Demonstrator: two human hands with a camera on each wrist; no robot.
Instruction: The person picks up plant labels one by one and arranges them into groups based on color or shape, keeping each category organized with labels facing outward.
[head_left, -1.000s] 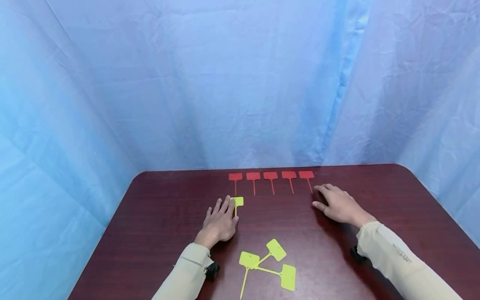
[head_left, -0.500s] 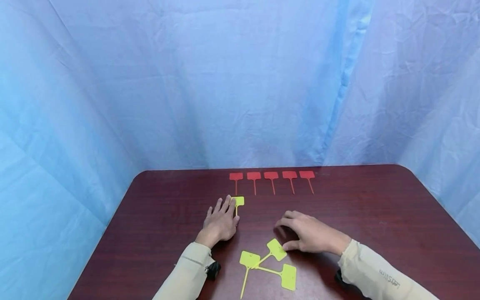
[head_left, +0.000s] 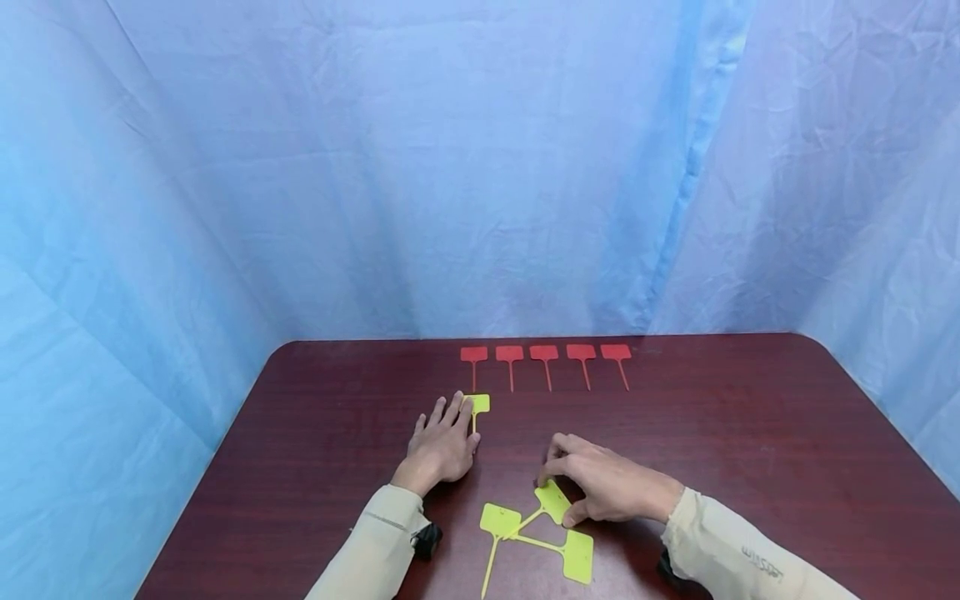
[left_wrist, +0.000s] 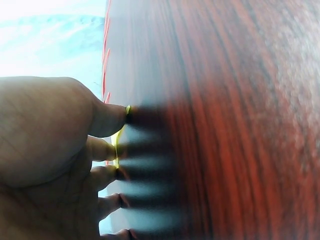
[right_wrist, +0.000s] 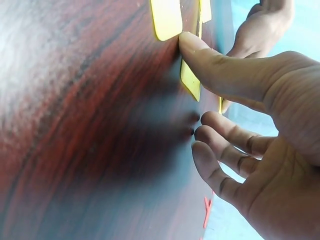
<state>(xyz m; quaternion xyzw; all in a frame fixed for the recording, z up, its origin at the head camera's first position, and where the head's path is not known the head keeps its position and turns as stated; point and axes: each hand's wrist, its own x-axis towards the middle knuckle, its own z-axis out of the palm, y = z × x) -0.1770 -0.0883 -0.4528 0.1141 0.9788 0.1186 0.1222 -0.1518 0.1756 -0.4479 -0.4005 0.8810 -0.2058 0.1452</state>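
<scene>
My left hand (head_left: pixel 442 448) lies flat with fingers spread, its fingertips on a yellow T-shaped plant label (head_left: pixel 482 403). That label shows as a thin yellow edge (left_wrist: pixel 117 147) under the fingers in the left wrist view. Over a loose group of yellow labels, my right hand (head_left: pixel 603 479) has curled fingers. Its thumb and index finger are at opposite edges of the uppermost yellow label (head_left: pixel 553 500), which lies on the table. In the right wrist view the thumb (right_wrist: pixel 200 47) touches this label (right_wrist: pixel 190 80); the index fingertip is mostly hidden.
Two more yellow labels, one pointing down (head_left: pixel 498 520) and one sideways (head_left: pixel 577 557), overlap at their stems. Several red labels (head_left: pixel 543 353) form a row along the back edge of the dark wood table (head_left: pixel 337 417). A blue curtain (head_left: pixel 480 167) hangs behind and at both sides.
My right hand has come from beside the rightmost red label down and left to the upper yellow label, its fingers closing around its edges. The left hand has stayed in place.
</scene>
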